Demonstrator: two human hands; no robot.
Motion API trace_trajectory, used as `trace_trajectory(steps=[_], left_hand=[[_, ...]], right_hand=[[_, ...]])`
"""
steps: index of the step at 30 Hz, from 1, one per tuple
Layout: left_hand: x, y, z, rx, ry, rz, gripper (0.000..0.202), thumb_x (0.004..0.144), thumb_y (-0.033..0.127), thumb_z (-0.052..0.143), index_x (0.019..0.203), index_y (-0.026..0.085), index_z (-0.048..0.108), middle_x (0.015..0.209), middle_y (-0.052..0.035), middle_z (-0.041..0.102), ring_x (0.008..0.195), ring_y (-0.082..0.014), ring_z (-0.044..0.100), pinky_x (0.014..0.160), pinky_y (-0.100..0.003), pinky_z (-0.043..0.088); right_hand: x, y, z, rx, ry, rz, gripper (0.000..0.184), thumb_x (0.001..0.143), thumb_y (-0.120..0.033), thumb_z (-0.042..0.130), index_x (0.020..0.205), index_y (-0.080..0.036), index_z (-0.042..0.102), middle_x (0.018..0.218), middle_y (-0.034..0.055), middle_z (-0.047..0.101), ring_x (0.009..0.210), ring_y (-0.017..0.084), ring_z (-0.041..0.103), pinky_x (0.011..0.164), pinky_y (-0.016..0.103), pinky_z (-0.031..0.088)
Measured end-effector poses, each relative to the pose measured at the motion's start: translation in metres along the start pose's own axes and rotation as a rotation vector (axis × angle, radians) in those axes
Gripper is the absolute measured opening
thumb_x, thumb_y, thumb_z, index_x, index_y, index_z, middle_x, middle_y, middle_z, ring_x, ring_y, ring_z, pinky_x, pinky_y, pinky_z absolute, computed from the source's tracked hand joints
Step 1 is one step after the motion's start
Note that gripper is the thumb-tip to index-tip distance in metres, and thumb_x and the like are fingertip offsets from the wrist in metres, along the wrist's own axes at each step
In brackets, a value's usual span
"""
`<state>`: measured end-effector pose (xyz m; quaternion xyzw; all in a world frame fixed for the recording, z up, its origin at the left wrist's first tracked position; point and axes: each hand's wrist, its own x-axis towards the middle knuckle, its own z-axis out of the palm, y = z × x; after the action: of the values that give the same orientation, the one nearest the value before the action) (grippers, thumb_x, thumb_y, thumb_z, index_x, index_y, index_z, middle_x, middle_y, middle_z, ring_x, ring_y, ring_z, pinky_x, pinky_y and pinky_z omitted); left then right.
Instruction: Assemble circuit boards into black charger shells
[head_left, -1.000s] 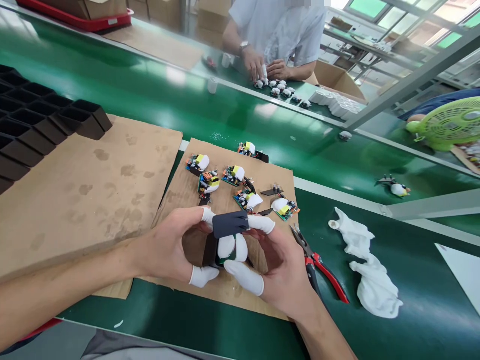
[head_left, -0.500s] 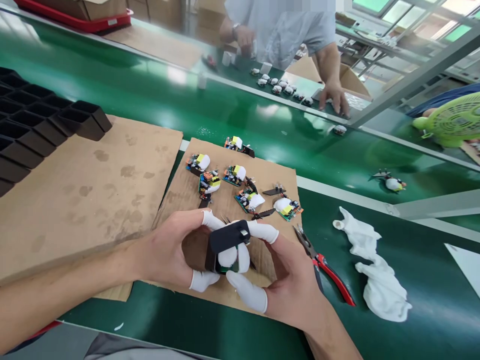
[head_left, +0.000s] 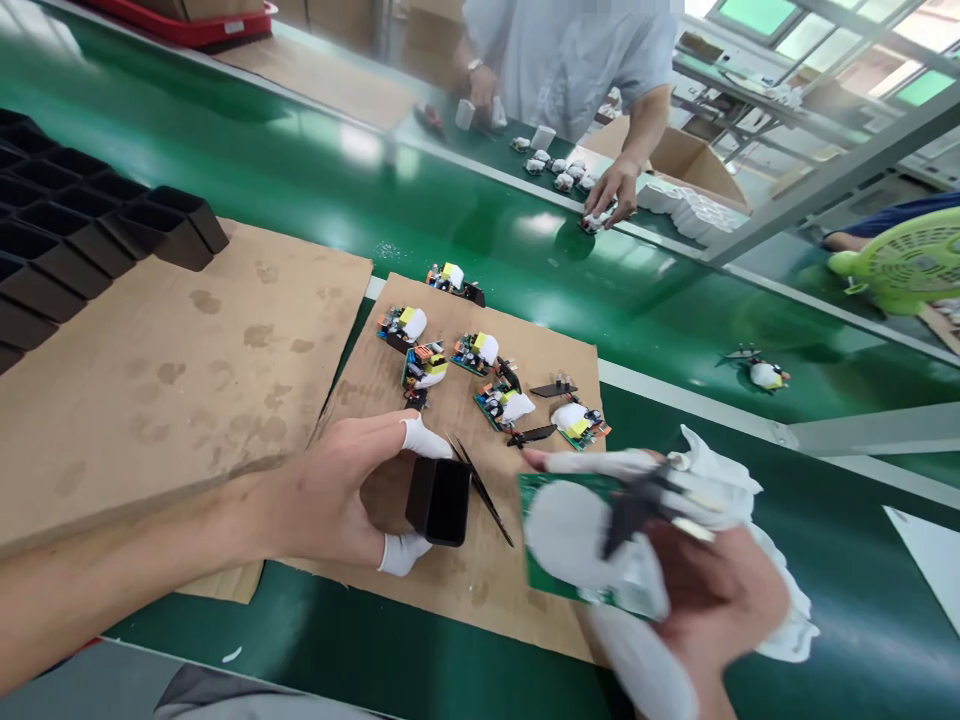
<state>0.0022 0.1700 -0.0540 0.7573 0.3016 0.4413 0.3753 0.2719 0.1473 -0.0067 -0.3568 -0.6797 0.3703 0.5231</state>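
Observation:
My left hand [head_left: 360, 490], with white finger cots on thumb and forefinger, grips an open black plastic case [head_left: 441, 502] whose dark inside faces me. Well to its right, my right hand [head_left: 705, 570], blurred by motion, holds a green circuit board [head_left: 570, 530] with white filler on it. A black plug cover [head_left: 637, 510] with metal pins hangs at the board's right side. Black tweezers [head_left: 486, 492] lie on the cardboard between the hands. Several circuit boards [head_left: 504, 402] with yellow and white parts rest just beyond, some with black covers attached.
Rows of black cases [head_left: 75, 230] stand on the left cardboard [head_left: 247, 370]. A crumpled white cloth [head_left: 780, 590] lies at right, partly behind my hand. Across the green bench, a co-worker's hand [head_left: 616, 195] touches a small assembly. A circuit board [head_left: 766, 375] sits on the belt.
The circuit board has come out of the black case and moved right with my right hand. My left hand keeps the case nearly in place. The co-worker's hand has moved left onto an assembly.

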Motion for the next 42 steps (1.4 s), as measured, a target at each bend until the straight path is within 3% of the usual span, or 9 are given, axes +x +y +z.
trace_trajectory(steps=[3,8,11,18,23,27,33,42], left_hand=[[0.0,0.001,0.001,-0.003,0.028,0.047,0.053,0.078,0.018,0.09,0.126,0.023,0.067,0.102,-0.0041,0.075,0.084,-0.0206,0.073,0.073,-0.03,0.06],[0.001,0.003,0.003,-0.002,0.066,0.139,0.055,0.08,0.018,0.088,0.13,0.023,0.066,0.103,-0.0065,0.076,0.084,-0.0218,0.073,0.07,-0.03,0.06],[0.001,0.003,0.003,0.009,0.065,0.126,0.055,0.079,0.02,0.088,0.128,0.025,0.065,0.097,-0.0052,0.075,0.077,-0.023,0.072,0.064,-0.033,0.058],[0.0,-0.001,0.005,-0.018,0.063,0.153,0.061,0.078,0.023,0.091,0.133,0.027,0.065,0.103,-0.0072,0.077,0.082,-0.0251,0.073,0.068,-0.035,0.061],[-0.001,-0.001,0.005,-0.022,0.064,0.167,0.062,0.078,0.017,0.092,0.133,0.024,0.064,0.102,-0.008,0.077,0.082,-0.0228,0.073,0.068,-0.032,0.06],[0.0,-0.002,0.005,-0.025,0.04,0.157,0.062,0.076,0.018,0.093,0.131,0.024,0.064,0.102,-0.0089,0.077,0.081,-0.0235,0.073,0.066,-0.033,0.058],[0.001,-0.001,0.004,-0.035,0.027,0.153,0.059,0.079,0.02,0.092,0.131,0.025,0.064,0.101,-0.0078,0.076,0.08,-0.0224,0.07,0.068,-0.031,0.057],[0.002,0.0,0.004,-0.058,0.031,0.157,0.057,0.08,0.015,0.09,0.132,0.023,0.068,0.102,-0.0075,0.076,0.081,-0.0204,0.07,0.07,-0.028,0.056]], right_hand=[[0.005,-0.006,-0.005,0.057,0.051,-0.059,0.061,0.088,-0.025,0.094,0.146,-0.03,0.077,0.114,0.0155,0.087,0.095,0.046,0.088,0.078,0.061,0.077],[0.002,-0.002,0.006,0.052,-0.135,0.018,0.094,0.067,-0.011,0.103,0.152,-0.034,0.07,0.124,0.0139,0.086,0.098,0.043,0.088,0.086,0.054,0.077],[0.0,0.001,0.01,0.057,-0.182,0.014,0.093,0.067,-0.004,0.098,0.151,-0.032,0.07,0.128,0.0133,0.085,0.102,0.04,0.086,0.092,0.053,0.075],[0.001,0.001,0.009,0.0,-0.205,-0.023,0.088,0.07,-0.007,0.1,0.149,-0.031,0.07,0.124,0.0108,0.085,0.099,0.036,0.085,0.088,0.05,0.074],[0.003,0.0,0.012,-0.074,-0.215,-0.043,0.085,0.07,-0.008,0.1,0.146,-0.034,0.072,0.108,0.0062,0.086,0.082,0.031,0.082,0.073,0.043,0.072],[0.007,-0.001,0.014,-0.109,-0.242,-0.045,0.081,0.07,-0.008,0.1,0.143,-0.03,0.074,0.113,0.0102,0.085,0.09,0.034,0.083,0.078,0.046,0.073],[0.009,-0.002,0.016,-0.105,-0.264,-0.036,0.083,0.072,-0.015,0.105,0.146,-0.034,0.073,0.116,0.0091,0.084,0.095,0.033,0.082,0.083,0.045,0.071],[0.012,0.0,0.016,-0.142,-0.308,-0.098,0.079,0.075,-0.005,0.098,0.146,-0.026,0.072,0.116,0.0101,0.08,0.101,0.032,0.078,0.09,0.047,0.068]])
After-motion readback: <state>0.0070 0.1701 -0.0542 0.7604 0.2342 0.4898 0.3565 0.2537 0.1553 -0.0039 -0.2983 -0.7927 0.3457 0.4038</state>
